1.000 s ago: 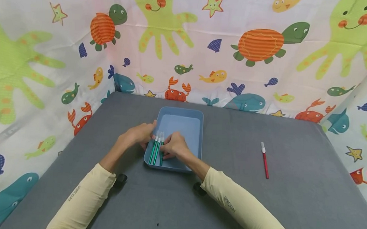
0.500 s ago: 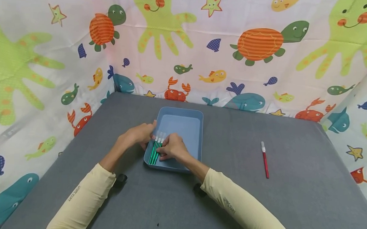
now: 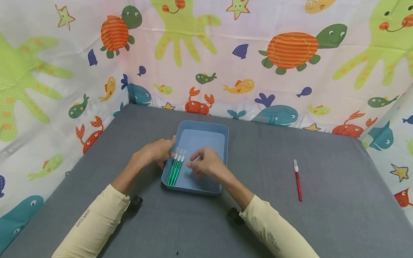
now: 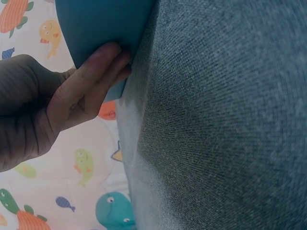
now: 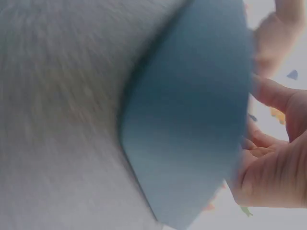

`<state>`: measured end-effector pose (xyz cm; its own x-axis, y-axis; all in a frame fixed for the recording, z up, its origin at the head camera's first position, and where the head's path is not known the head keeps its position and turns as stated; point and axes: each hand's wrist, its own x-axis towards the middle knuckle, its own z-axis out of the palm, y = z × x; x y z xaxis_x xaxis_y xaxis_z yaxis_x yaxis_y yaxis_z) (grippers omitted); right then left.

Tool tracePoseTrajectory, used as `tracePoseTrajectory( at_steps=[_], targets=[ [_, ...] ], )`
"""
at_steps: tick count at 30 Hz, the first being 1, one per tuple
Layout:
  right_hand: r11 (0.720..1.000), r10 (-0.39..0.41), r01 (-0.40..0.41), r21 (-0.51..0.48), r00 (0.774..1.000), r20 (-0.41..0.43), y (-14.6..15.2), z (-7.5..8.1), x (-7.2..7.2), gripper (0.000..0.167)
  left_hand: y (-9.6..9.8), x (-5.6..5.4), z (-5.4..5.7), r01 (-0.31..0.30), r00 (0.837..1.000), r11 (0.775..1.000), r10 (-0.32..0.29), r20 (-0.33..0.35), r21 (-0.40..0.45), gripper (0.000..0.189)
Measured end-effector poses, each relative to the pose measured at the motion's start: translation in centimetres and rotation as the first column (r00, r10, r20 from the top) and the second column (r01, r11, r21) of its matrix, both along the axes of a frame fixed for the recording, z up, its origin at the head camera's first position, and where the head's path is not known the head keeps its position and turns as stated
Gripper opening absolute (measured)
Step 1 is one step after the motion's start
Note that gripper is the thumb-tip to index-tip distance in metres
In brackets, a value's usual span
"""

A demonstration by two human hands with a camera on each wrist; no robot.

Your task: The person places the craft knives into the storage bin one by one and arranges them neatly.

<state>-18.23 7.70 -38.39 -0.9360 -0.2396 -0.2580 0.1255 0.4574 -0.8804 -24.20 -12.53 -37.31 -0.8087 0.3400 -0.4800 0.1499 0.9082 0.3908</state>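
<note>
A shallow blue tray lies on the grey cloth. Along its left inner side are three green pens with clear caps, side by side. My left hand pinches the tray's left wall, thumb at the rim; in the left wrist view its fingers press the outer face of the wall. Over the tray's middle, to the right of the pens, is my right hand, with loosely bent fingers and nothing between them. The right wrist view shows that hand behind the tray's outer wall.
A red pen with a clear cap lies on the cloth well to the right of the tray. Behind the table and at its sides hangs a curtain printed with sea animals.
My right hand pushed the rightmost green pen left against the others, then let go and moved right, away from them. The left hand stayed at the tray's wall.
</note>
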Motion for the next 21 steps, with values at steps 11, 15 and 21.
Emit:
tracePoseTrajectory(
  at_steps=[11, 15, 21],
  targets=[
    [0.983, -0.155, 0.173, 0.061, 0.963, -0.218, 7.5, 3.6, 0.9, 0.026, -0.2, 0.2, 0.1, 0.025, 0.999, 1.0, -0.025, -0.032, 0.01, 0.078],
    [0.973, -0.181, 0.207, 0.101, 0.959, -0.219, 10.2, 3.7, 1.1, 0.029, -0.2, 0.2, 0.1, 0.013, 1.0, 1.0, -0.013, -0.013, 0.014, 0.079],
    [0.947, -0.205, 0.254, 0.198, 0.95, -0.237, 14.6, 3.5, 1.5, 0.033, -0.2, 0.2, 0.1, 0.027, 0.999, 1.0, -0.027, -0.024, 0.002, 0.077]
  ],
)
